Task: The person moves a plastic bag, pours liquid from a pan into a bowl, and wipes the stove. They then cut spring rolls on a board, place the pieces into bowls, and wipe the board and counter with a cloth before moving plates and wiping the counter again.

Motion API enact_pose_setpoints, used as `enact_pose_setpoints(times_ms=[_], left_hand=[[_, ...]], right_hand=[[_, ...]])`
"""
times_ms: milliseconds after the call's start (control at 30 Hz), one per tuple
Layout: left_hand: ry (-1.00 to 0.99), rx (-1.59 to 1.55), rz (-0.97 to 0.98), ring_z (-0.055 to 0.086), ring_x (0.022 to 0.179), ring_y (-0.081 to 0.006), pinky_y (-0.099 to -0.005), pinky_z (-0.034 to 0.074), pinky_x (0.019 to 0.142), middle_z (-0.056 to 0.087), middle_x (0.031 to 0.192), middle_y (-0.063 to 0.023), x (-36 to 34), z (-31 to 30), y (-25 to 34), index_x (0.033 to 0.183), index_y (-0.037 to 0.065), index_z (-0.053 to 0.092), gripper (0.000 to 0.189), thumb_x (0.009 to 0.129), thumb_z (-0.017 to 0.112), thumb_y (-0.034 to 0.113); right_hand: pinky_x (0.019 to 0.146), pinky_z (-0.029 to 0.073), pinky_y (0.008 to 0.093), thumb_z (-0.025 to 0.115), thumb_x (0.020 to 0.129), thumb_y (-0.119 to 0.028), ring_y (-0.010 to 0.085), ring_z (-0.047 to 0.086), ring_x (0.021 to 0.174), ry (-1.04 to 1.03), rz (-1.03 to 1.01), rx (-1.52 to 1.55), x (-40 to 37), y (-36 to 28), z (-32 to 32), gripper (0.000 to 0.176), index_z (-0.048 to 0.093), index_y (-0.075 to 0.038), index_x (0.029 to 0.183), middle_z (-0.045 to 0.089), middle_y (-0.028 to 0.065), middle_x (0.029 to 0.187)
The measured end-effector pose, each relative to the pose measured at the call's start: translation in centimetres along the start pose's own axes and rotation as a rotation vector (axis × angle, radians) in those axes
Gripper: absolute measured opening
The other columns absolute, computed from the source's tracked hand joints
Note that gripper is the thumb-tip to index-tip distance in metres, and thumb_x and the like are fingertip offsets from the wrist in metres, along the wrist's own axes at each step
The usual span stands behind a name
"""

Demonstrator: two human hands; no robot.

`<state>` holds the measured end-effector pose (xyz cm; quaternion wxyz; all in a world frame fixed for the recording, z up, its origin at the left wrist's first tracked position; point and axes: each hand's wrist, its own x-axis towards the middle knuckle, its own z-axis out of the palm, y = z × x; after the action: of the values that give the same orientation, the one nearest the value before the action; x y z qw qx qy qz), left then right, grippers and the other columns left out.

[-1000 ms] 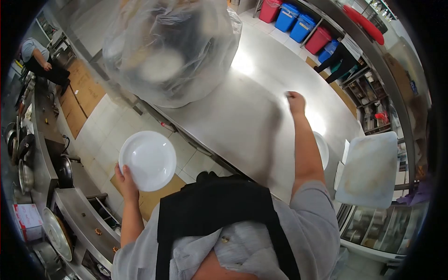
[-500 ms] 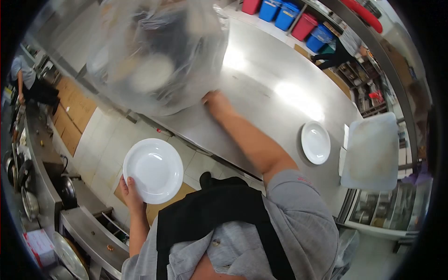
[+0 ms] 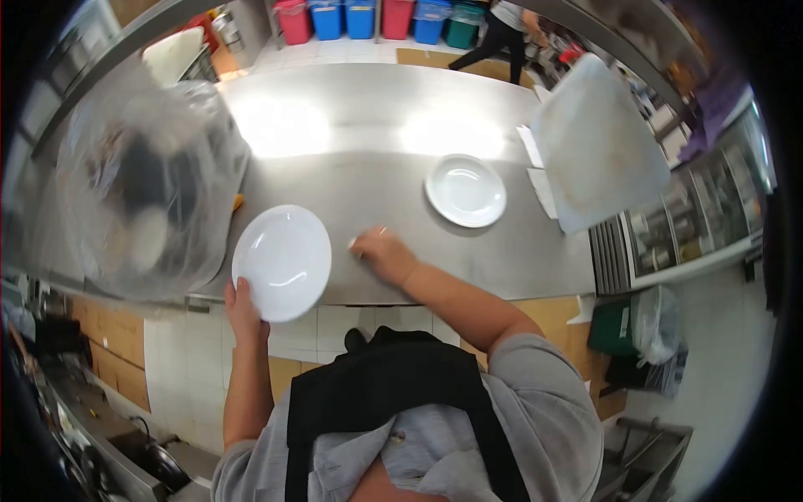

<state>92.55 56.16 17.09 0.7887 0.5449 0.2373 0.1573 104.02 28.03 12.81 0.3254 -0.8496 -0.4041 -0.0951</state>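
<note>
My left hand (image 3: 243,311) grips the near rim of a white plate (image 3: 282,261), held over the front edge of the steel counter (image 3: 368,159). My right hand (image 3: 378,249) rests on the counter just right of that plate, fingers curled around a small pale thing; I cannot make out what it is. A second white plate (image 3: 466,190) lies flat on the counter further right, apart from both hands.
A big clear plastic bag (image 3: 142,192) holding dishes stands on the counter's left end. A white tray (image 3: 590,142) leans at the right end, with paper sheets (image 3: 535,171) beside it. Coloured bins (image 3: 368,18) and a walking person (image 3: 500,29) are beyond the counter.
My view has swung so the counter faces me. My right hand came back from the bag to the counter's near edge. The held plate moved up over the counter edge.
</note>
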Motion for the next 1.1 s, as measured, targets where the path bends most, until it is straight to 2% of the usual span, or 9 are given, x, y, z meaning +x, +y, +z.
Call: enact_pose_setpoints(times_ms=[267,467,567,667,733,800,933,1067,1100], left_hand=[[0.019,-0.062,-0.074,0.061,0.095,-0.0298,-0.0439,0.057,0.075,0.052,0.114,-0.0189,8.2,13.6,-7.5,0.127,-0.003,0.034,0.037,0.095,0.039,0.016],[0.075,-0.059,-0.039,0.062,0.093,-0.0325,-0.0462,0.060,0.068,0.049,0.119,-0.0205,8.6,19.1,-9.7,0.125,-0.002,0.038,0.033,0.094,0.039,0.010],[0.147,0.313,-0.009,0.060,0.096,-0.0349,-0.0471,0.056,0.072,0.050,0.118,-0.0213,11.4,17.7,-12.1,0.125,-0.006,0.038,0.045,0.089,0.051,0.018],[0.361,1.203,0.199,0.054,0.105,-0.0355,-0.0454,0.048,0.083,0.050,0.118,-0.0231,8.9,19.5,-11.5,0.126,-0.008,0.038,0.059,0.081,0.061,0.022],[0.418,1.262,1.030,0.050,0.109,-0.0330,-0.0411,0.043,0.091,0.050,0.117,-0.0224,7.2,19.5,-14.2,0.129,-0.006,0.038,0.056,0.083,0.059,0.016],[-0.095,0.808,0.987,0.049,0.110,-0.0297,-0.0355,0.041,0.092,0.051,0.116,-0.0207,-2.8,24.5,-11.9,0.130,-0.006,0.038,0.049,0.087,0.055,0.010],[-1.174,0.355,0.439,0.057,0.091,-0.0162,-0.0284,0.046,0.082,0.058,0.098,-0.0127,-16.2,27.9,-15.1,0.121,-0.003,0.048,0.031,0.092,0.049,0.007],[-1.744,0.668,0.110,0.056,0.053,-0.0101,-0.0278,0.050,0.057,0.061,0.068,-0.0010,-23.9,29.4,-17.6,0.093,0.002,0.063,0.014,0.092,0.052,0.010],[-1.842,0.839,0.087,0.062,0.060,-0.0145,-0.0266,0.051,0.058,0.065,0.076,-0.0048,-25.1,30.4,-17.9,0.097,0.005,0.063,0.014,0.092,0.054,0.013]], right_hand=[[0.083,0.044,0.0390,0.055,0.072,0.001,0.0283,0.054,0.095,-0.197,0.071,0.198,-16.8,-2.9,-7.5,0.021,0.067,-0.009,0.086,0.063,0.0062,0.091],[0.080,0.045,0.0407,0.057,0.071,0.001,0.0304,0.057,0.090,-0.003,0.662,0.108,-34.5,-3.3,-14.3,0.018,0.067,-0.008,0.082,0.063,0.0100,0.086],[0.076,0.046,0.0422,0.058,0.071,-0.001,0.0330,0.059,0.083,0.076,0.811,0.022,-41.4,-4.5,-14.6,0.015,0.067,-0.007,0.081,0.062,0.0135,0.084],[0.074,0.047,0.0429,0.060,0.071,-0.005,0.0340,0.059,0.082,0.083,0.948,0.052,-46.1,-4.9,-12.9,0.014,0.068,-0.006,0.083,0.062,0.0159,0.082],[0.074,0.048,0.0427,0.061,0.072,-0.008,0.0342,0.060,0.082,0.095,1.029,0.061,-47.9,-5.8,-11.4,0.014,0.068,-0.006,0.084,0.063,0.0169,0.081],[0.075,0.048,0.0428,0.062,0.074,-0.015,0.0350,0.061,0.085,0.023,1.142,0.095,-49.8,-5.8,-9.7,0.015,0.068,-0.007,0.085,0.064,0.0182,0.084],[0.076,0.048,0.0423,0.064,0.073,-0.018,0.0356,0.061,0.089,-0.035,1.572,0.063,-55.0,-7.6,-5.2,0.019,0.069,-0.009,0.088,0.065,0.0178,0.091],[0.074,0.049,0.0420,0.063,0.072,-0.013,0.0344,0.063,0.084,0.153,1.783,0.053,-58.0,-13.3,-2.8,0.020,0.069,-0.008,0.090,0.066,0.0178,0.089],[0.076,0.048,0.0420,0.065,0.072,-0.016,0.0340,0.062,0.086,0.251,1.843,0.062,-58.8,-14.6,-2.1,0.021,0.069,-0.008,0.091,0.066,0.0178,0.089]])
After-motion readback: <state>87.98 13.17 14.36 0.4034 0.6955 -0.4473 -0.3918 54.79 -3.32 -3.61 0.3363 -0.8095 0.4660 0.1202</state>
